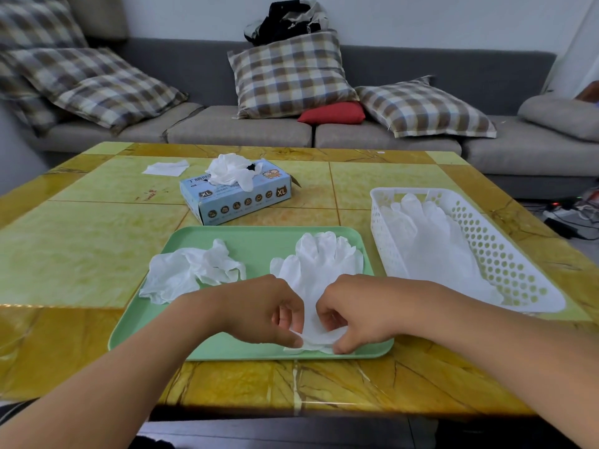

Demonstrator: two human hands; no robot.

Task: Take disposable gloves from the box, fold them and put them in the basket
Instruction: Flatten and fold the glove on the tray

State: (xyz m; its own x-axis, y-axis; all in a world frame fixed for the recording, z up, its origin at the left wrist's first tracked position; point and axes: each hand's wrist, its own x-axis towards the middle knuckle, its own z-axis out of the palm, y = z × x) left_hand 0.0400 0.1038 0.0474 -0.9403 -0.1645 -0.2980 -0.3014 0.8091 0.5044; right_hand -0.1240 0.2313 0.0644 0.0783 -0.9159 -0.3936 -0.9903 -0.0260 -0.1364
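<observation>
Both hands, left hand [269,314] and right hand [353,314], pinch the cuff of a flat glove [319,273] with curled fingers on the green tray [252,241], beside a crumpled glove [191,270]. The white basket [505,251] on the worktop [81,247] holds laid gloves [431,241]; the blue box [236,197] behind has gloves bunched from its opening.

Grey sofa [291,131] against a pale wall [194,14], carrying plaid cushions [291,72] and one red cushion [332,113]. Yellow-green marbled table [81,247] in front. Cables on the floor [570,215] at right.
</observation>
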